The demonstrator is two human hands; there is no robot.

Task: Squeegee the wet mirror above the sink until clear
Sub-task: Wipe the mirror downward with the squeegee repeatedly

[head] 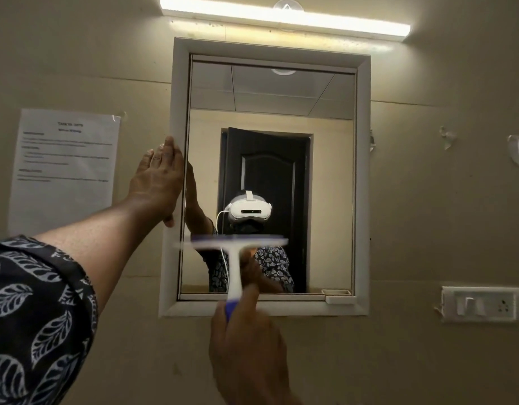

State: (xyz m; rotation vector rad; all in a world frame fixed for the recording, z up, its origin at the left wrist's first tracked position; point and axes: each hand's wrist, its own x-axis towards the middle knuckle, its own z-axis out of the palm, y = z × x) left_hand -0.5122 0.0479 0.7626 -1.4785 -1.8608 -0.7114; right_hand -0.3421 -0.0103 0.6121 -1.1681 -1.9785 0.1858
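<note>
White printed paper sheet (64, 171) taped to beige wall, left of left hand (159, 182). Left hand flat, fingers spread open, pressed on white-framed rectangular wall mirror (270, 92) at its left frame edge. Right hand (246, 340) lower, clamped round handle of white plastic T-shaped squeegee (233, 258); blurred blade above hand, across lower glass. White switch plate (482, 304) far right.

Wall mirror (281, 112) in white frame (363, 171), tube light (281, 17) above. Left hand (159, 182) lies flat on frame's left edge. Right hand (246, 340) grips white squeegee (233, 258), blade blurred, across lower glass. Paper notice (65, 171) at left, switch plate (482, 304) at right.
</note>
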